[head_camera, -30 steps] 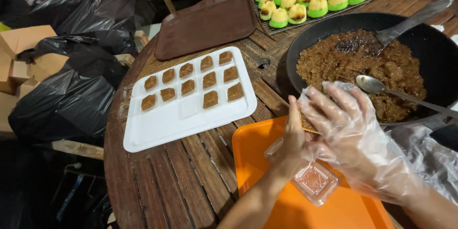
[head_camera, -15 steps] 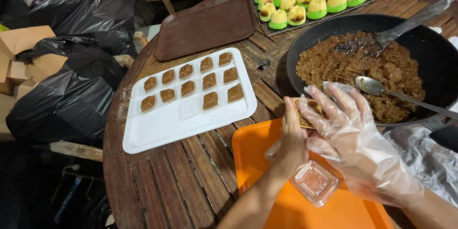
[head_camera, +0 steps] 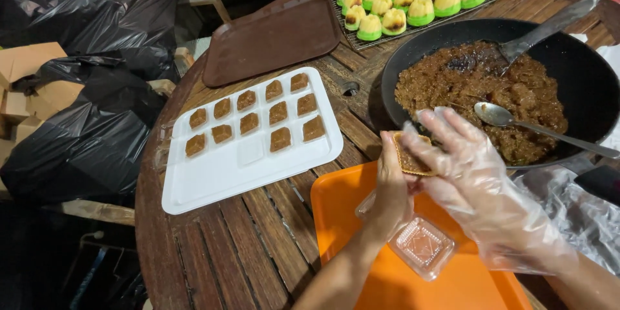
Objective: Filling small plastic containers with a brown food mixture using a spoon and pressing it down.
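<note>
Between the earlier frames and this one, your hands barely shifted; the square piece stayed pinched above the orange tray point(head_camera: 336, 213). Your bare left hand point(head_camera: 391, 197) gripped the brown filled square point(head_camera: 408, 158) from below, steadying it. Your gloved right hand point(head_camera: 481, 181) curled its fingers point(head_camera: 439, 132) over the top edge, pressing the filling in, the glove keeping the sticky mix off the skin. You kept the clear plastic mould point(head_camera: 423, 245) directly beneath, on the tray. Filling stayed within reach in the black pan point(head_camera: 581, 64), its spoon point(head_camera: 500, 116) resting inside. Finished squares sat on the white tray point(head_camera: 239, 171) across the bench point(head_camera: 252, 245).
</note>
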